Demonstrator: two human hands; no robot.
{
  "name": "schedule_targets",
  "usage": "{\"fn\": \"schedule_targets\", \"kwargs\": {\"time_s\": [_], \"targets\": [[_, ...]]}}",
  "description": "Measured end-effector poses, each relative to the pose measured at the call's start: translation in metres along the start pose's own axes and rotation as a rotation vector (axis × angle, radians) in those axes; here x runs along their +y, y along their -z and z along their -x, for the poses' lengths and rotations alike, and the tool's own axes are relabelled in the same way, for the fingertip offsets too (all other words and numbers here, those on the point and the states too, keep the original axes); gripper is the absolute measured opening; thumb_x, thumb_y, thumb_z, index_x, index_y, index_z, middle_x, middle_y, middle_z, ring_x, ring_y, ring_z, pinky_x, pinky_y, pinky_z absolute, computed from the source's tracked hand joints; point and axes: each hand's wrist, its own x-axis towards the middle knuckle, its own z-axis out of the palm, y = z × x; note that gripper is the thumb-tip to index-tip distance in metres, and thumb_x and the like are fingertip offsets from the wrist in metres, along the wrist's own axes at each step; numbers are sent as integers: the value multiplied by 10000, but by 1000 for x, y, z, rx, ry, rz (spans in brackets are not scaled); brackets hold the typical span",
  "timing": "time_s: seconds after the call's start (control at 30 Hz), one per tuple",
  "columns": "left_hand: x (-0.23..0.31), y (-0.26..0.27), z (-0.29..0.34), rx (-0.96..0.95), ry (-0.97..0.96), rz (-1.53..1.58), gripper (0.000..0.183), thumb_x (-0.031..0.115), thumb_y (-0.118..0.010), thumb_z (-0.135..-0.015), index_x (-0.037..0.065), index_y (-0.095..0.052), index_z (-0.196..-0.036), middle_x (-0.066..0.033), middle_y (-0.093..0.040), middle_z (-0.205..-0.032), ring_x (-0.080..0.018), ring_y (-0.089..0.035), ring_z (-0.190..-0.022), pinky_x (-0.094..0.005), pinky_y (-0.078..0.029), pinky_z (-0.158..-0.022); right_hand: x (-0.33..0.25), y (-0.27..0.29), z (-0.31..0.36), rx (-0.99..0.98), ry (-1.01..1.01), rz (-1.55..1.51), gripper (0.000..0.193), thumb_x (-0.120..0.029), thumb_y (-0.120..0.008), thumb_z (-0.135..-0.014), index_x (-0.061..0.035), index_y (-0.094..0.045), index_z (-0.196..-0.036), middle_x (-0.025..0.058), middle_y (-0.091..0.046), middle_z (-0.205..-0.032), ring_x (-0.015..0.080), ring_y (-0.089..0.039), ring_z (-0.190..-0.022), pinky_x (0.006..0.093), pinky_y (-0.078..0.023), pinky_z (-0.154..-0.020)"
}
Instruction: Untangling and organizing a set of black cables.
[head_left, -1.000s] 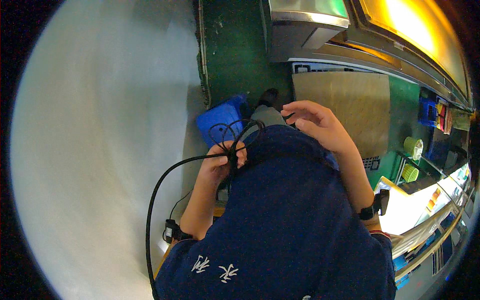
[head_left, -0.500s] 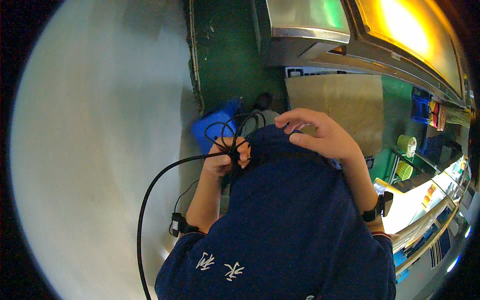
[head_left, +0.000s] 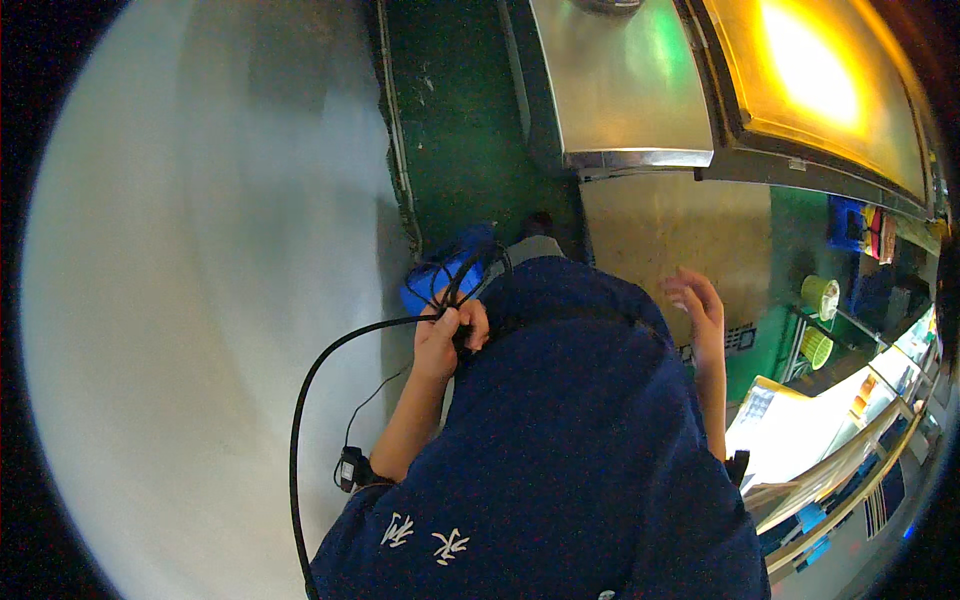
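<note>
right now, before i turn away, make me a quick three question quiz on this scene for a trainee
1. Multiple choice: which hand holds the black cable?
a) right
b) left
c) both

2. True or false: the right hand is resting on the metal-topped counter.

3. Fill in the blank: just above the hand that holds it, the black cable is gathered into ____.

Key:
1. b; the left hand grips it.
2. False; the right hand is held in the air, apart from the counter, with no object visible in it.
3. loops
</note>
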Motion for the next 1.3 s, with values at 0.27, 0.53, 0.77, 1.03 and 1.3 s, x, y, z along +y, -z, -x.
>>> {"fn": "schedule_targets", "kwargs": {"time_s": [0.27, 0.53, 0.77, 1.03, 1.3], "targets": [[14, 15, -46, -267, 140, 162, 388, 413, -667, -808, 92, -460, -740, -101, -511, -640, -160, -457, -540, -276, -342, -522, -11, -14, 15, 22, -50, -175, 338, -176, -569, -929, 13, -584, -1208, 87, -658, -1085, 168, -613, -976, 284, -470, -863], [6, 6, -102, -697, 282, 126, 407, 425, -705, -719, 36, -638, -822, -147, -595, -796, -161, -521, -637, -259, -369, -531, -108, -53, -30, -544, 138, -35, 229, -171, -608, -909, -13, -673, -1061, 63, -683, -983, 149, -623, -885, 261, -466, -776], [-28, -13, -110, -807, 411, 191, 446, 373, -729, -689, -2, -662, -922, -168, -586, -909, -180, -545, -694, -258, -408, -543, -97, -55, -20, -586, 189, 67, 287, -218, -668, -879, -63, -671, -1120, 43, -688, -963, 127, -612, -826, 262, -475, -709], [-37, -42, -88, -786, 557, -177, 399, 303, -769, -694, -23, -667, -900, -109, -636, -861, -170, -611, -788, -303, -500, -633, -71, -34, 11, -572, 211, 138, 327, -238, -693, -850, -53, -665, -1118, 69, -687, -907, 162, -625, -760, 299, -504, -683], [-63, -67, -54, -903, 244, -638, 280, 202, -707, -818, -44, -674, -946, -113, -666, -954, -224, -599, -912, -345, -465, -837, -22, -21, 42, -592, 164, 325, 382, -283, -656, -867, -126, -629, -1214, 90, -675, -825, 254, -652, -757, 373, -508, -714]]}}
